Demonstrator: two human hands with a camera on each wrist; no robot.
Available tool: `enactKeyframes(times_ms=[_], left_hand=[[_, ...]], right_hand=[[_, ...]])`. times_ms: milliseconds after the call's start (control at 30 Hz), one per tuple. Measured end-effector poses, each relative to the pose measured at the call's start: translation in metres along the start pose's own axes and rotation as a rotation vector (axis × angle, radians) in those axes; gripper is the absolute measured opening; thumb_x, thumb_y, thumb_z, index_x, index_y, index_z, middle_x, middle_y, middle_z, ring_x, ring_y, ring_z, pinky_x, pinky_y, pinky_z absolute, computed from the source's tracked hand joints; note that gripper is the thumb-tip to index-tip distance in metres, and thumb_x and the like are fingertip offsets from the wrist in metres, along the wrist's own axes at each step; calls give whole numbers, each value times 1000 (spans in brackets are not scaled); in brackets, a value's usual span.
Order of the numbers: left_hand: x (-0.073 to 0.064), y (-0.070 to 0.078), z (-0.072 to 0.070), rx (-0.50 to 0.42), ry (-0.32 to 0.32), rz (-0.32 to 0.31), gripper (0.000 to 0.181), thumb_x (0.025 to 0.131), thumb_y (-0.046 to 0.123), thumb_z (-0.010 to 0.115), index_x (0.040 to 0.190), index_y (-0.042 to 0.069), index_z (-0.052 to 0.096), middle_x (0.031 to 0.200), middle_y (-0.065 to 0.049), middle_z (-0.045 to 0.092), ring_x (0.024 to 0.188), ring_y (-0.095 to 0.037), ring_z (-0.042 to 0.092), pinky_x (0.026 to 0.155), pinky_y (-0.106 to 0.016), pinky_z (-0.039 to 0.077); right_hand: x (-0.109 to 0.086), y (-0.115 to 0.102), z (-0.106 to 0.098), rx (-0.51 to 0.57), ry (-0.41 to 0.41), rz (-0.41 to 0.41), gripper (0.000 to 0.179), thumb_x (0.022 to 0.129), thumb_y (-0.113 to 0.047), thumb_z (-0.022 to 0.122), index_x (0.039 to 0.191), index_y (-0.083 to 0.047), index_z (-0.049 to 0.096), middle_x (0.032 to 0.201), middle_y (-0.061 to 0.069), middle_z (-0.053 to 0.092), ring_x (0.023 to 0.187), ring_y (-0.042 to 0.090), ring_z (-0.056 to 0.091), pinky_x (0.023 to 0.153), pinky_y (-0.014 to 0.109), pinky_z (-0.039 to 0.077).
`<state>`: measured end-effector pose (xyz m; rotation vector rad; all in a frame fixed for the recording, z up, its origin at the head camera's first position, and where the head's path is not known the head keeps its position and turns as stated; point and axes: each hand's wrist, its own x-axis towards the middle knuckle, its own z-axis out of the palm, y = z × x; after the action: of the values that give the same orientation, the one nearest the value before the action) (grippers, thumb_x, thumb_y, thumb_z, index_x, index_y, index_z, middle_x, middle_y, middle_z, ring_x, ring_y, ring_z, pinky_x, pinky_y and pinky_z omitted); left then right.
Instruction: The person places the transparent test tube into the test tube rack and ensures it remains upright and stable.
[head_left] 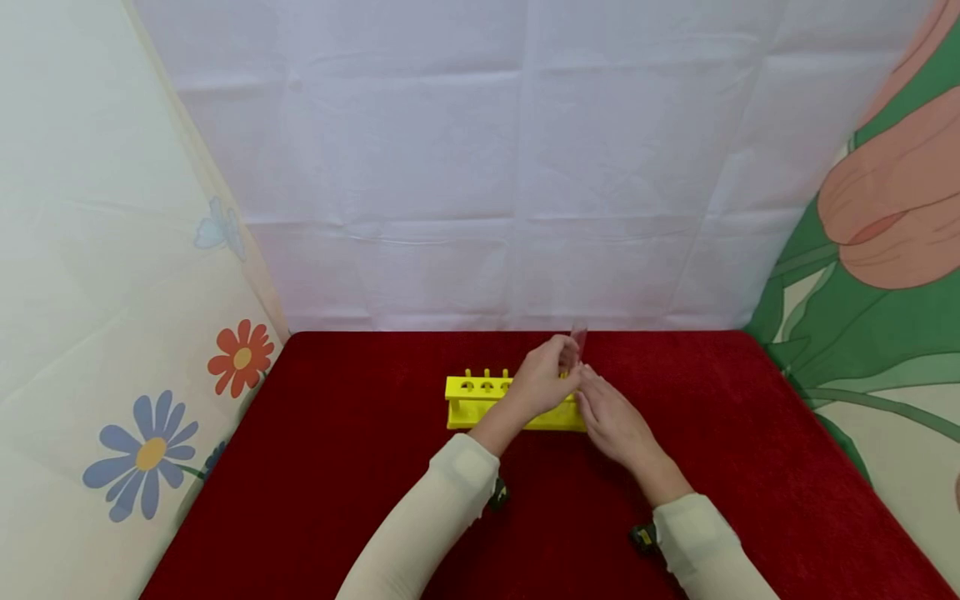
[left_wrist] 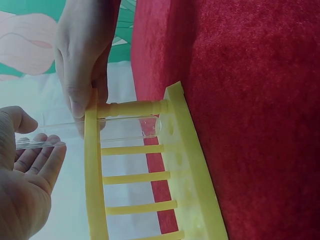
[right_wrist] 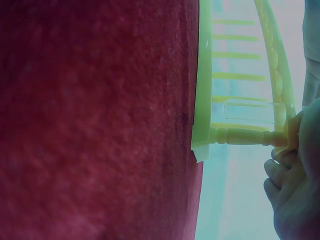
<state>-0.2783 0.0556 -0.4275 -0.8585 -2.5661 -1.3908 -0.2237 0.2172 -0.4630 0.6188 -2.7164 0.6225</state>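
Observation:
A yellow test tube rack stands on the red cloth, with pegs along its back and round holes in its upper bar. A clear test tube passes through the hole at the rack's right end, its rounded bottom near the base. My left hand is above that end, curled around clear glass between thumb and fingers; I cannot tell whether this is a second tube. With thumb and fingers, my right hand grips the right end of the upper bar, beside the end post.
Red cloth covers the table under the rack. Behind it hangs a creased white sheet. Flower-printed sheets flank both sides. Small dark devices sit at the wrists by the pale sleeves.

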Motion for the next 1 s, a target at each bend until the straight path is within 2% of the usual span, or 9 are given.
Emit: enactKeyframes(times_ms=[200,400,833,1000], left_hand=[[-1,0,0,9,-2,-7,25,96,15,66,120,7,60,111,-2,67,96,-7,60,87,-15,51],[-2,-1,1,-3,-1,-12,25,97,15,66,120,8,59,111,-2,67,96,-7,61,87,-15,51],[-4,-3,3,-2,-5,-1,26,96,15,67,120,8,59,113,-2,67,99,-7,61,87,-15,51],[-4,-4,3,8,-14,-8,27,96,15,67,121,8,59,113,-2,67,100,-7,62,88,-15,51]], right_hand=[[0,0,0,10,-53,37,46,108,-12,39,148,11,40,155,27,39,146,41,35,119,54,28],[1,-1,-1,12,-57,37,46,108,-11,40,148,11,39,154,27,40,145,41,35,119,54,27],[0,2,2,0,33,-32,43,104,-6,47,142,14,47,148,31,47,139,45,43,114,57,34],[0,3,3,-2,38,-37,42,104,-6,47,141,14,48,147,30,47,139,45,43,114,58,34]])
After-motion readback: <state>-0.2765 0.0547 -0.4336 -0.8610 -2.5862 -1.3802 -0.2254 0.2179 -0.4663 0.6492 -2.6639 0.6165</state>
